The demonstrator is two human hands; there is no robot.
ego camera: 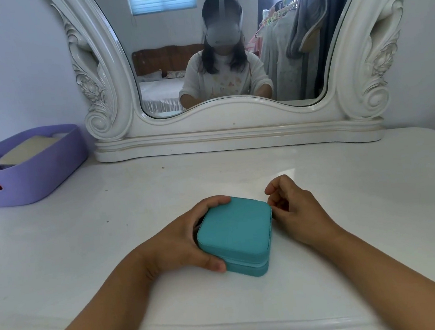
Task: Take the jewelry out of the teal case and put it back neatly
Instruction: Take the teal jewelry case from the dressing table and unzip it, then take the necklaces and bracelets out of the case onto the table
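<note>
A square teal case lies closed on the white dressing table, near its front edge. My left hand grips the case's left side, thumb on the near corner and fingers over the far corner. My right hand sits at the case's right side with its fingers curled against the far right corner; whether it pinches a zip pull there I cannot tell. No jewelry is visible.
A purple plastic basket holding a flat cream item stands at the back left. A carved white mirror runs along the back of the table and reflects a person. The table's raised front rim lies just below the case.
</note>
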